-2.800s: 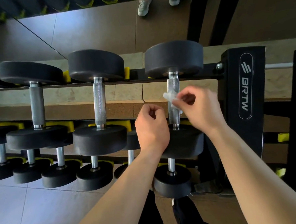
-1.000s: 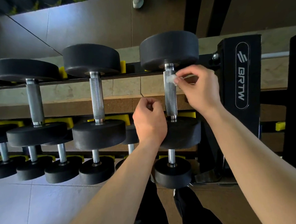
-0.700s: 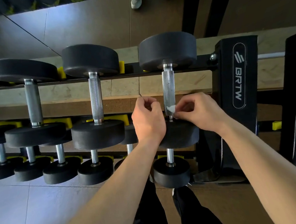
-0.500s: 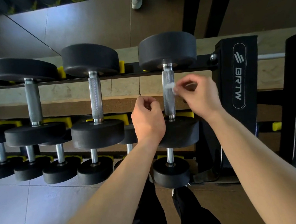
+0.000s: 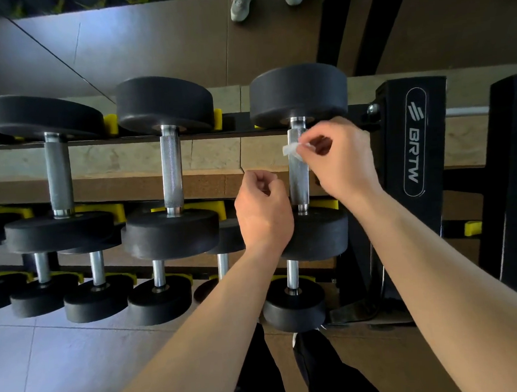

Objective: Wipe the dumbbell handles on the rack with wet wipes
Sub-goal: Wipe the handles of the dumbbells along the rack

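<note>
Black dumbbells with knurled steel handles lie across the rack's top tier. My right hand (image 5: 341, 160) pinches a small white wet wipe (image 5: 290, 149) against the upper part of the rightmost handle (image 5: 298, 181). My left hand (image 5: 262, 210) hovers curled in a loose fist just left of that handle, over the near weight head (image 5: 317, 234), and holds nothing that I can see. The middle handle (image 5: 171, 171) and the left handle (image 5: 58, 174) stand untouched.
A black rack upright marked BRTW (image 5: 414, 144) stands right of my right hand. Smaller dumbbells (image 5: 159, 299) fill the lower tier on yellow cradles. A mirror (image 5: 151, 44) behind the rack shows someone's shoes (image 5: 241, 3). Tiled floor (image 5: 65, 374) lies below.
My right hand has rubbed the wipe up and down the rightmost handle, down to its near end and back up to the top. My left hand has stayed put.
</note>
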The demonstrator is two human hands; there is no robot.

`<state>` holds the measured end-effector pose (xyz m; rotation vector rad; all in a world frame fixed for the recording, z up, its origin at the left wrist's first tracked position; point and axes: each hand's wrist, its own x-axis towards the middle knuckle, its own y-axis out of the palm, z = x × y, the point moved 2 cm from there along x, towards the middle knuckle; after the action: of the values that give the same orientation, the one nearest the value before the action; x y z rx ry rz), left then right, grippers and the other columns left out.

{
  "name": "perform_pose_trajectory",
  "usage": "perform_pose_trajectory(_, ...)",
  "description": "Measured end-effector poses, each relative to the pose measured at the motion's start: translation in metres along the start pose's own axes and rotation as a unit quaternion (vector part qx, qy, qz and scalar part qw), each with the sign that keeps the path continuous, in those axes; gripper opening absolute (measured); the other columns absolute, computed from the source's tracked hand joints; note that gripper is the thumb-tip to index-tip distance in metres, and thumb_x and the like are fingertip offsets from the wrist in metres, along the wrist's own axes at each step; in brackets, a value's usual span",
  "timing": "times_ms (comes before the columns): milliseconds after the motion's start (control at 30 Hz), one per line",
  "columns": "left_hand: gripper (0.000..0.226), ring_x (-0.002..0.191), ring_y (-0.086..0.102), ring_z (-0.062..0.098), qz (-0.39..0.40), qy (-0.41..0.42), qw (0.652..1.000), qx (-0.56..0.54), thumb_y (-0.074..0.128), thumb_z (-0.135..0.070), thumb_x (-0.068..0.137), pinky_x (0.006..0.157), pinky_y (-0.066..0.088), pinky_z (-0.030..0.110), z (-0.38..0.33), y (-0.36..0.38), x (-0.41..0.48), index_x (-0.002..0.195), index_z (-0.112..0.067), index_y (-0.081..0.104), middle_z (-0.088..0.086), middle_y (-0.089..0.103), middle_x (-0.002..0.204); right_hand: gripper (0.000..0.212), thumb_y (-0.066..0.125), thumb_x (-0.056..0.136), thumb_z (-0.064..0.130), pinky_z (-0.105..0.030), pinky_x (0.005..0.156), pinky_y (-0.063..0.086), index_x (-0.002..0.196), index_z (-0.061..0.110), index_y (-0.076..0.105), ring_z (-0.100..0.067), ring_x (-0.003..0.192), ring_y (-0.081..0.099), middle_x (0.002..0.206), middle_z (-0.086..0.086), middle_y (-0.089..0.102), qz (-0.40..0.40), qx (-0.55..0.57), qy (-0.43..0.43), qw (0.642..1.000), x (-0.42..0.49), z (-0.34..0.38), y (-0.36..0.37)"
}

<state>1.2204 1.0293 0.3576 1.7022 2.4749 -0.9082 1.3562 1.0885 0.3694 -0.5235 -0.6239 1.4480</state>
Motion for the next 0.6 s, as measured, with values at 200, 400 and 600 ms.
perform_pose_trajectory(200, 0.013, 0.079, 0.057, -0.006, 0.022, 0.009, 1.000, -0.014, 0.057, -0.018, 0.096, 0.064, 0.041, 0.007, 0.001, -0.002, 0.000, 0.095, -0.032, 0.057, -0.014, 0.061, 0.088, 0.011, 0.071, 0.091, 0.021, -0.006, 0.069, 0.046, 0.102, 0.019, 0.072, 0.006, 0.078, 0.056, 0.092, 0.014, 0.064, 0.148, -0.003, 0.039, 0.988, -0.035, 0.006, 0.002)
perform_pose_trajectory(400, 0.012, 0.092, 0.064, -0.001, 0.128, 0.082, 0.988, 0.006, 0.061, -0.022, 0.099, 0.080, 0.052, 0.019, -0.002, -0.011, -0.007, 0.106, -0.028, 0.069, -0.015, 0.069, 0.094, 0.013, 0.072, 0.090, 0.017, -0.007, 0.072, 0.048, 0.102, 0.023, 0.073, 0.004, 0.087, 0.064, 0.094, 0.013, 0.070, 0.127, 0.058, 0.095, 0.986, -0.055, 0.012, -0.010)
perform_pose_trajectory(600, 0.020, 0.097, 0.062, 0.000, 0.140, 0.069, 0.987, 0.021, 0.072, -0.027, 0.093, 0.082, 0.053, 0.019, -0.010, -0.023, 0.008, 0.112, -0.029, 0.065, -0.016, 0.066, 0.101, 0.022, 0.062, 0.094, 0.005, -0.012, 0.082, 0.053, 0.109, 0.017, 0.074, 0.000, 0.097, 0.067, 0.102, 0.011, 0.073, 0.038, 0.175, 0.135, 0.975, -0.068, 0.018, -0.007)
